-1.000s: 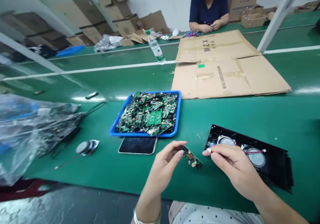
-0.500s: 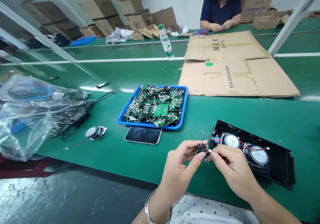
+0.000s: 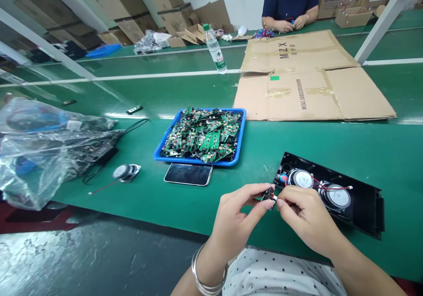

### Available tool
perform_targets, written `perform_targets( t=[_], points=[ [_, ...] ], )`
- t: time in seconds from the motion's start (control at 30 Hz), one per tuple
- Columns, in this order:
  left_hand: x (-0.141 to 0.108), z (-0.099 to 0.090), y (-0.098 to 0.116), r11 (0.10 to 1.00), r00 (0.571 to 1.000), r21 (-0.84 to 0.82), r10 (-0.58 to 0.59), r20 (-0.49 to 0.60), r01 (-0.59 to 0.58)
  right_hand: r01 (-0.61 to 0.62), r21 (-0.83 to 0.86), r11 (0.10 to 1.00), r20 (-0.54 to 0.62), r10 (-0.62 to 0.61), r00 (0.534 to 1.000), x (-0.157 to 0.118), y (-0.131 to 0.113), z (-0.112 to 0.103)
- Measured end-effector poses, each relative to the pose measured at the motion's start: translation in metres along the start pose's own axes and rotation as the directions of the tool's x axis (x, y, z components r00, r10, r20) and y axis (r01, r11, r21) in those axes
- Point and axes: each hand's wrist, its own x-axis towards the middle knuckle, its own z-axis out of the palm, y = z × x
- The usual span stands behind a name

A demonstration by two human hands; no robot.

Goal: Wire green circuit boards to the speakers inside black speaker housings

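Observation:
My left hand [image 3: 239, 214] pinches a small circuit board [image 3: 268, 194] between thumb and fingers. At the board's right edge, my right hand [image 3: 304, 214] grips a small white plug [image 3: 274, 197] with a bit of red wire, its fingertips almost meeting those of the left. Whether the plug sits in a socket I cannot tell. Just beyond my right hand lies a black speaker housing [image 3: 365, 203] with two round speakers, the near one [image 3: 336, 197] and the far one [image 3: 302, 179]. Red wires with a white end plug [image 3: 350, 188] run across them.
A blue tray [image 3: 242, 139] heaped with circuit boards stands mid-table, a phone [image 3: 188, 175] at its front edge. To the left are a loose speaker [image 3: 125, 172] and a plastic bag [image 3: 42, 155]. Beyond lie flattened cardboard [image 3: 287, 93], a water bottle [image 3: 216, 53] and a seated person [image 3: 291, 5].
The circuit board has been tilted in my left hand and shows more edge-on. My right hand stays at the plug. The whole view has shifted slightly.

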Motion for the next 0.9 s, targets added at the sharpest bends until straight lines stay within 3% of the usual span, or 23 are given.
perform_targets(
  t=[0.13, 0.37, 0.6, 0.9],
  points=[
    [0.0013, -0.0006, 0.0006, 0.995, 0.998, 0.087, 0.044, 0.046, -0.047, 0.028, -0.039, 0.999, 0.020, -0.027, 0.999, 0.0009, 0.0003, -0.0028],
    [0.0027, -0.0015, -0.0020, 1.000, 0.997, -0.008, 0.009, 0.072, -0.009, 0.100, -0.023, 0.995, 0.064, -0.098, 0.993, 0.0004, -0.0008, -0.0047],
    [0.0030, 0.0013, 0.0015, 0.946, 0.976, 0.239, 0.210, 0.053, -0.217, 0.093, -0.053, 0.994, 0.040, -0.091, 0.995, -0.0012, 0.0028, 0.0019],
    [0.0037, 0.0012, -0.0028, 0.938, 0.952, 0.170, 0.290, 0.098, -0.303, 0.052, 0.017, 0.998, 0.051, -0.053, 0.997, 0.0007, 0.0070, 0.0024]
  ],
)
